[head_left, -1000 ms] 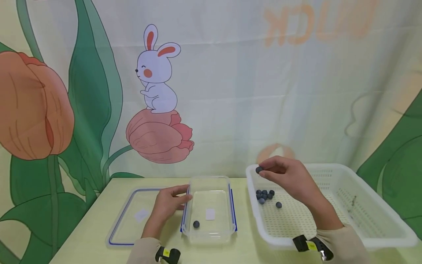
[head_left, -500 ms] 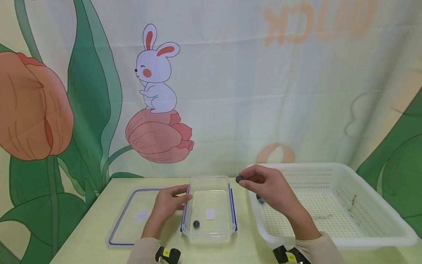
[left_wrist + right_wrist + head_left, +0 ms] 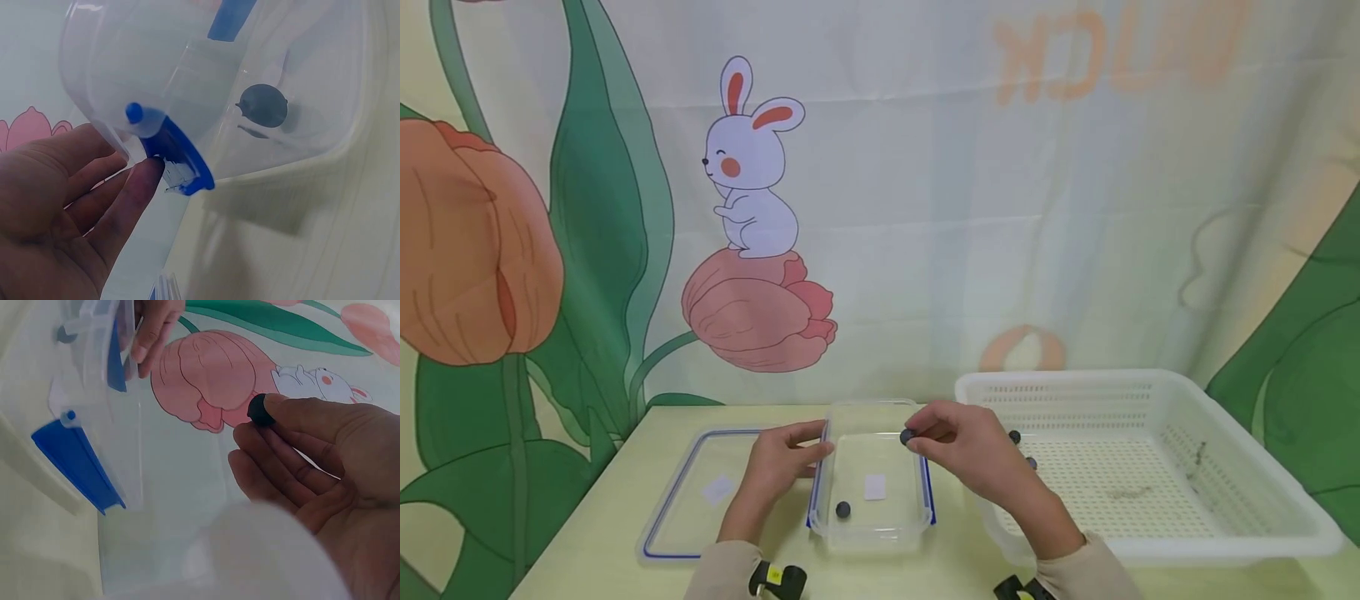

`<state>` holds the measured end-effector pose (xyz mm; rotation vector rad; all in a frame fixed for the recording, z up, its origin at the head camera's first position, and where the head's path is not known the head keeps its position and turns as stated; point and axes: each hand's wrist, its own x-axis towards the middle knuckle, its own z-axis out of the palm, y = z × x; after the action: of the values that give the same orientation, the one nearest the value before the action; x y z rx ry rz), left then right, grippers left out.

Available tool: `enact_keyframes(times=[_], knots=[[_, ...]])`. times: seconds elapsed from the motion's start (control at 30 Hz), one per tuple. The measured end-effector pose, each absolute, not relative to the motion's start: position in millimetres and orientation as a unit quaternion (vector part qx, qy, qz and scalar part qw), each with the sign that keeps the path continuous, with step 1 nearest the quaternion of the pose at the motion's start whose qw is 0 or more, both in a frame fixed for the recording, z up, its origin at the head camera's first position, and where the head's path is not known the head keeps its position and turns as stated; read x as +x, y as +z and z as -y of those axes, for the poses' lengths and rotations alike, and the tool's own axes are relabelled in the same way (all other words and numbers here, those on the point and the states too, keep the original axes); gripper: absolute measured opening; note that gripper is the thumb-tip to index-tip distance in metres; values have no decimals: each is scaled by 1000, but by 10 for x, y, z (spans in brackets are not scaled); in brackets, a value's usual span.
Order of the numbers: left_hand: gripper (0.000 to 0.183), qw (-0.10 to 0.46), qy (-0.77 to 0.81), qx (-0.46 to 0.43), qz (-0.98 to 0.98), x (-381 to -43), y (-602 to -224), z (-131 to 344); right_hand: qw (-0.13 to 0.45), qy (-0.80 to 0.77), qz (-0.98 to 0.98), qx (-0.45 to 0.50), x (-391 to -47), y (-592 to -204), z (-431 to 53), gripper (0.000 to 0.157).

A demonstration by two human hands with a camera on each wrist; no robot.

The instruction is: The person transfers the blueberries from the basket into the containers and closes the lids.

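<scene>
A clear plastic food container [image 3: 891, 521] with blue side latches stands lidless on the table. My left hand [image 3: 775, 460] holds its left side; in the left wrist view the thumb lies against a blue latch [image 3: 178, 156] and the fingers are at the rim. One blueberry [image 3: 843, 510] lies on the container's floor, near its front left. Between thumb and fingertips my right hand [image 3: 977, 446] pinches another blueberry [image 3: 259, 410], held above the container's right rim. Behind the right hand, a few blueberries [image 3: 1015, 437] show in the white basket; the wrist partly hides them.
The white perforated basket [image 3: 1262, 546] stands at the right, close to the container. A clear lid [image 3: 673, 500] with a blue seal lies flat to the left, partly behind the left hand. A printed curtain [image 3: 910, 250] hangs behind the table [image 3: 602, 533].
My right hand has carried the pinched blueberry left and down, from over the basket's left edge to the container's right rim. The left hand keeps its hold on the container.
</scene>
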<state>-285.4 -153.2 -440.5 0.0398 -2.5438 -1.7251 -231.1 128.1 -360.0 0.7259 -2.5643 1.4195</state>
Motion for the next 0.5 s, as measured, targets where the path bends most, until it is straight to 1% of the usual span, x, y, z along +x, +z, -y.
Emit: enact_keyframes(times=[0.23, 0.5], knots=[[42, 35, -562, 12, 826, -2861, -4423, 1529, 30, 452, 857, 246, -2240, -3672, -1060, 11], [41, 33, -561, 10, 827, -2860, -4416, 1532, 21, 414, 865, 281, -2209, -3813, -864, 8]])
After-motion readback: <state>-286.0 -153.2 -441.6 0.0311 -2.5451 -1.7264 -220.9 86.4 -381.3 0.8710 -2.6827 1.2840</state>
